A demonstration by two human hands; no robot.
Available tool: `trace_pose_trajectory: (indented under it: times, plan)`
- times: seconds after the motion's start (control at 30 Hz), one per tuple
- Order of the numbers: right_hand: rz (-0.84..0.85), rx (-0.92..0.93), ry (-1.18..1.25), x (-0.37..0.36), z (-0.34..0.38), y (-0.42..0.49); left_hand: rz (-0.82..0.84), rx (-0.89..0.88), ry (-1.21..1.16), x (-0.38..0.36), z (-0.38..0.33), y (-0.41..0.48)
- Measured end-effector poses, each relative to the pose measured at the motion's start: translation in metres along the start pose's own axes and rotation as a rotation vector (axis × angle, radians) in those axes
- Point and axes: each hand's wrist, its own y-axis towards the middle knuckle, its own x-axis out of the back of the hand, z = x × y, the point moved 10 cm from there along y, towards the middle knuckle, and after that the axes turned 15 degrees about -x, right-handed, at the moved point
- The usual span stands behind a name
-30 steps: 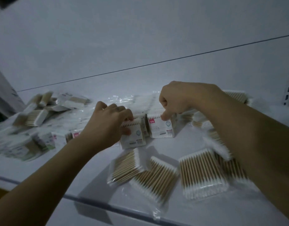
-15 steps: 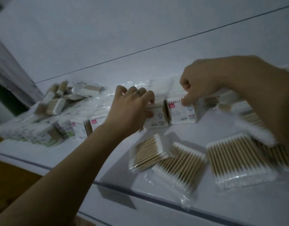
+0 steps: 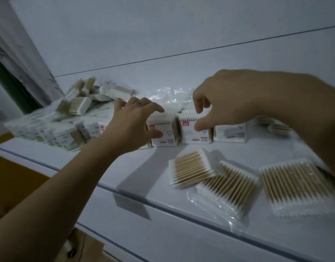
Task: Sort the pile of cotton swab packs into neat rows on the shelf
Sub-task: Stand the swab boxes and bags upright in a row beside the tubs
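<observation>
From my remote seat I see the white shelf (image 3: pixel 125 167) running across the view, with three swab packs standing upright side by side in a row near its middle. The left hand (image 3: pixel 136 125) grips the left upright pack (image 3: pixel 163 134): its fingers arch over the top edge, slightly spread, and the thumb presses the printed front. The right hand (image 3: pixel 225 99) reaches down to the middle upright pack (image 3: pixel 193 134), just beside the first; the thumb touches its front face and the forefinger curls above the top edge, though with the blur I cannot tell whether that finger touches the pack. The right upright pack (image 3: pixel 230 132) stands beside it, under the right wrist and untouched. Nearer the shelf's front edge, the flat packs (image 3: pixel 191 169) lie with their wooden sticks showing, two of them overlapping and one apart to the right. At the back left sits the unsorted pile (image 3: pixel 81 103), and in front of it a blurred row of green-labelled packs (image 3: pixel 55 133)
</observation>
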Motion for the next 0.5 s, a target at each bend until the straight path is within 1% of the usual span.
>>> trace_pose_trajectory:
  times: [0.07,0.17,0.23,0.3,0.5]
  plan:
    - [-0.007,-0.011,0.006,-0.004,0.005,0.001,0.008,-0.021,0.001,-0.007,0.000,0.000]
    - [-0.098,-0.062,0.013,-0.004,0.014,0.012,-0.030,-0.042,0.050,-0.006,0.003,0.004]
    - [-0.134,-0.095,-0.024,-0.008,0.022,0.020,-0.074,-0.075,0.097,-0.004,0.004,0.006]
    - [-0.122,-0.122,-0.061,-0.013,0.030,0.025,-0.111,-0.105,0.126,-0.002,0.005,0.005]
    - [-0.146,-0.164,-0.016,0.003,0.056,0.031,-0.172,-0.088,0.015,0.012,0.054,-0.021]
